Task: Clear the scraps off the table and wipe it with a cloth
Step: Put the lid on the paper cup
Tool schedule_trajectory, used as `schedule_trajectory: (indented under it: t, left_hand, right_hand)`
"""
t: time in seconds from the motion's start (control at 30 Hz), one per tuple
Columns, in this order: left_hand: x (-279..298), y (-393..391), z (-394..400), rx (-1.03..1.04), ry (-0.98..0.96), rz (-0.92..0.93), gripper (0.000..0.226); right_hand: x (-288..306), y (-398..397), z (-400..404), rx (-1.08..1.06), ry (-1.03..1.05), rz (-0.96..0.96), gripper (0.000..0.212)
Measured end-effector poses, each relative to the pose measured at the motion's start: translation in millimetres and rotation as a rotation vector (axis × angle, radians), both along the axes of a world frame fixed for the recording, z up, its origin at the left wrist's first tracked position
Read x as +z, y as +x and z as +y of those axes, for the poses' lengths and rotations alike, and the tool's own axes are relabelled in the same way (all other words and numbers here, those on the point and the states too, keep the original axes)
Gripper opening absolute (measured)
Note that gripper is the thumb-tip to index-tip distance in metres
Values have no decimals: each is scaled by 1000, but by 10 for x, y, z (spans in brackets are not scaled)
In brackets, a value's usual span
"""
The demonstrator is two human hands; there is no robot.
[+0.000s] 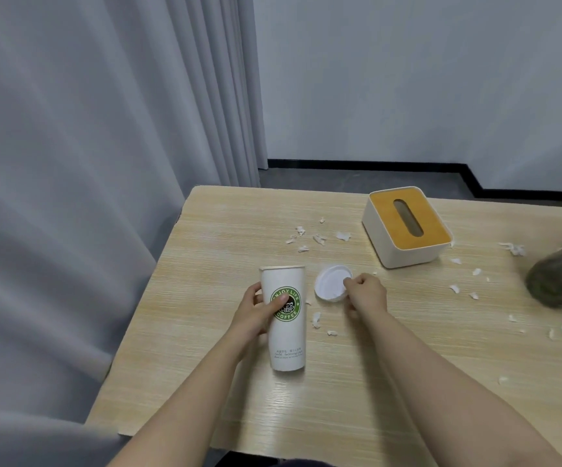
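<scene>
White paper cup: tall, green coffee logo (285, 315), standing upright on the pale wood-grain bench (205, 281)
Left hand (256, 311): gripping the cup
Right hand (365, 293): pinching the round white plastic lid (330, 282) lying beside the cup
Scraps: small white paper bits (316, 319) lying between the hands, others beyond and right of them

The tall white paper cup (286, 318) carries a round green badge reading "ENJOY LIFE", "Coffee" and "COFFEE" (small print lower down is too blurred to read).
</scene>
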State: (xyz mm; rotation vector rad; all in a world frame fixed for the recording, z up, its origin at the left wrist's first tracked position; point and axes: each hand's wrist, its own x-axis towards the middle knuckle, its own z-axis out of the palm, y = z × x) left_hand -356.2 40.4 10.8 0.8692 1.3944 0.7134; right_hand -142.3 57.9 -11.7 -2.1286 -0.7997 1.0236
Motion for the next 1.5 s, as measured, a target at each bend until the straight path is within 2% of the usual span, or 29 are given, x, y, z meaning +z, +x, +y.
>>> schedule_trajectory:
  t: [0.2, 0.43, 0.63, 0.83, 0.97, 1.13, 1.23, 1.4, 1.5]
  left_hand:
    - [115, 408, -20, -114, 88, 14, 61]
    - [256, 1052, -99, -262, 207, 83, 73]
    - [424, 1502, -156, -297, 259, 65, 76]
    - [485, 1685, -160, -292, 296, 45, 66]
    - [500, 1678, -199, -285, 291, -20, 81]
    - [480, 1651, -243, -296, 297, -91, 81]
    - [483, 1665, -265, -294, 298, -114, 78]
    - [489, 1719, -303, -301, 314, -103, 75]
    - [469, 1729, -316, -284, 317, -109, 76]
  right_hand:
    - [484, 346, -101, 26, 199, -45, 7]
    - [1117, 753, -223, 254, 380, -289, 22]
    - [1345, 917, -336, 511, 463, -468, 29]
    - [1404, 1047, -479, 609, 496, -401, 33]
    - [1409, 1213, -542, 683, 490, -289, 34]
    - [1442, 1346, -510, 723, 410, -246, 55]
    - [1473, 1350, -504, 743, 344, -156, 66]
    - [1419, 1343, -515, 716, 294, -94, 73]
    - [1401, 1346, -506, 710, 300, -138, 74]
